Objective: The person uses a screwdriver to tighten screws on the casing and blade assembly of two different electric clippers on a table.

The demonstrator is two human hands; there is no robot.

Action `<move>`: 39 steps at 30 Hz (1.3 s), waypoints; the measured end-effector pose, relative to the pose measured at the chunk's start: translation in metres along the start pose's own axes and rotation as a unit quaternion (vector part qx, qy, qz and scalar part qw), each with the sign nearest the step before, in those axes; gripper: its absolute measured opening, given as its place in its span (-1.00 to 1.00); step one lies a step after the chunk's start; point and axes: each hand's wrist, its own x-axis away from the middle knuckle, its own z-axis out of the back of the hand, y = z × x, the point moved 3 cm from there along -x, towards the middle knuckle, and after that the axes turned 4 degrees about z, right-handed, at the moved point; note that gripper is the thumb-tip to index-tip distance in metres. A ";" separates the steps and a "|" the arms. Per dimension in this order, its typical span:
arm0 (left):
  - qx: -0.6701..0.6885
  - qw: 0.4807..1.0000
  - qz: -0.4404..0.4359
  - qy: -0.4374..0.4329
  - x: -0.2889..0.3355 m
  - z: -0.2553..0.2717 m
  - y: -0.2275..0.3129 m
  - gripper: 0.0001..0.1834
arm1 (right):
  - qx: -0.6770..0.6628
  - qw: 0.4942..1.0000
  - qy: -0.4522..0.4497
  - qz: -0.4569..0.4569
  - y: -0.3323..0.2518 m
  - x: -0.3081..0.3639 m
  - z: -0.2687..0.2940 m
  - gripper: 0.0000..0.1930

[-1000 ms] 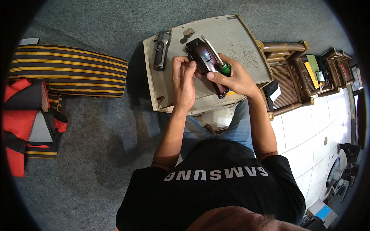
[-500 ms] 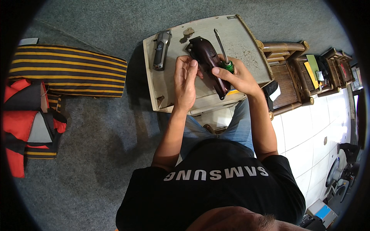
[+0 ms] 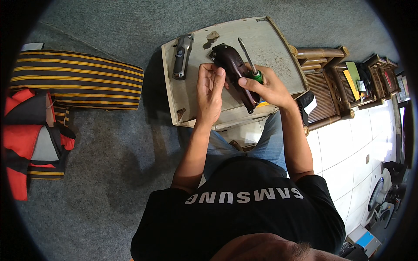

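A dark maroon hair clipper (image 3: 237,67) is tilted over a small worn table, its blade end pointing away and to the left. My right hand (image 3: 272,89) grips its lower body, the thumb pressed on top. The same hand keeps a screwdriver (image 3: 248,54) with a green handle, its metal shaft pointing up and away. Beside the clipper's left side is my left hand (image 3: 210,95), thumb raised and fingers curled against the clipper's side; part of those fingers is hidden. A second clipper, grey and black (image 3: 182,56), lies on the table at the left.
The pale tabletop (image 3: 274,39) has stains, crumbs and a raised rim. A striped black-and-yellow cushion (image 3: 78,80) is at the left, with red and black fabric (image 3: 26,143) near it. Bamboo seats (image 3: 322,93) stand to the right, beside white floor tiles (image 3: 335,148).
The screwdriver has tilted slightly in my right hand, its tip shifting left and nearer. The clipper has turned only a little, and both hands stay nearly in place.
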 end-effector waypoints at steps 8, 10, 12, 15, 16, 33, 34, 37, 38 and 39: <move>-0.027 1.000 -0.006 -0.006 0.000 -0.002 0.002 -0.69 | 0.016 0.999 0.005 0.037 0.009 -0.001 0.001 -0.51; -0.040 0.999 -0.006 -0.023 -0.001 -0.008 0.007 -0.65 | 0.016 0.999 0.010 0.046 0.013 -0.001 0.002 -0.52; -0.073 0.997 -0.007 -0.036 -0.001 0.000 -0.001 -0.60 | 0.026 0.999 0.001 0.040 0.013 -0.002 0.003 -0.53; -0.124 0.991 -0.002 -0.043 0.003 -0.003 0.001 -0.48 | 0.037 0.998 -0.006 0.043 0.014 -0.002 0.005 -0.54; -0.142 0.989 0.001 -0.044 0.004 -0.006 0.003 -0.44 | 0.039 0.998 -0.007 0.045 0.014 -0.002 0.005 -0.55; 0.038 0.996 0.074 0.035 0.002 -0.004 0.012 -0.59 | -0.218 0.968 0.117 0.046 0.021 -0.005 0.004 -0.71; 0.042 0.996 0.071 0.020 0.000 -0.003 0.011 -0.62 | -0.202 0.974 0.103 0.006 0.025 -0.003 0.009 -0.68; 0.021 0.997 0.077 0.012 0.000 -0.008 0.015 -0.62 | 0.008 0.990 0.132 0.043 0.024 0.003 0.016 -0.69; 0.026 0.996 0.081 0.015 -0.001 -0.007 0.015 -0.62 | -0.036 0.993 0.116 0.013 0.022 0.007 0.021 -0.66; 0.025 0.996 0.084 0.016 0.000 -0.007 0.016 -0.62 | -0.043 0.992 0.120 0.009 0.019 0.012 0.025 -0.65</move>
